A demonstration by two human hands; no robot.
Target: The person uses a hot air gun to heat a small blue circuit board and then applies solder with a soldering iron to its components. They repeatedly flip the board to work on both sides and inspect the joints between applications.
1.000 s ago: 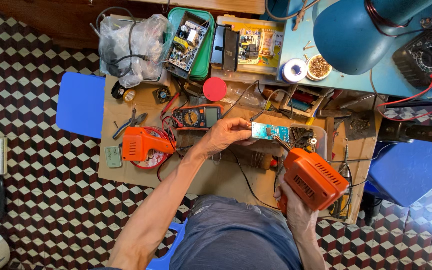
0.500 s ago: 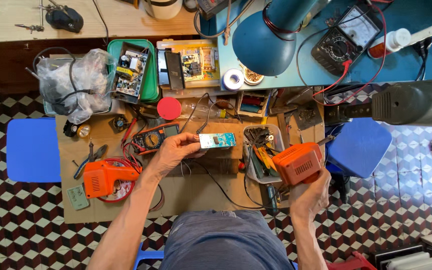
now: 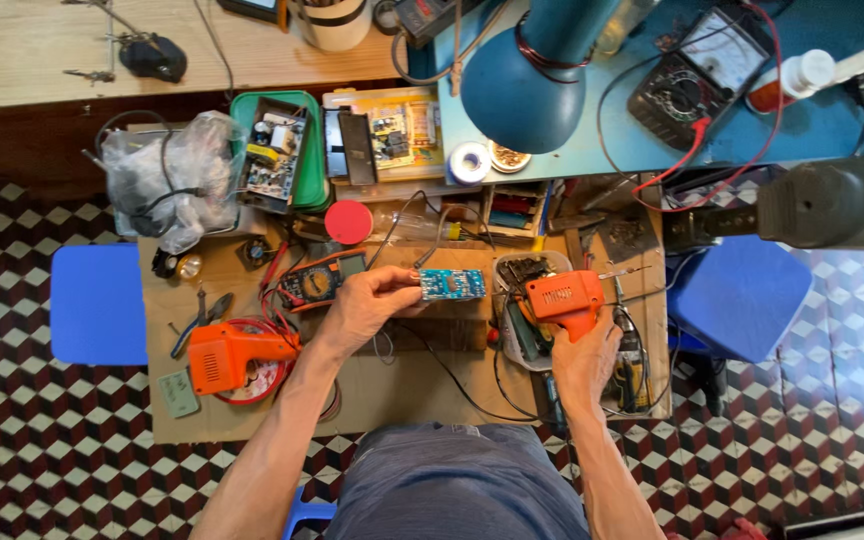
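Both hands are busy: my left hand (image 3: 367, 305) pinches the blue circuit board (image 3: 452, 284) above the cardboard (level, for access), my right hand (image 3: 584, 352) grips the orange soldering gun (image 3: 564, 298) beside it.

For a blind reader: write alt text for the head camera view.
Seen from above, a seated person's left hand holds a small blue circuit board while the right hand grips an orange soldering gun, over a cardboard-covered table cluttered with tools, wires and a second orange gun.
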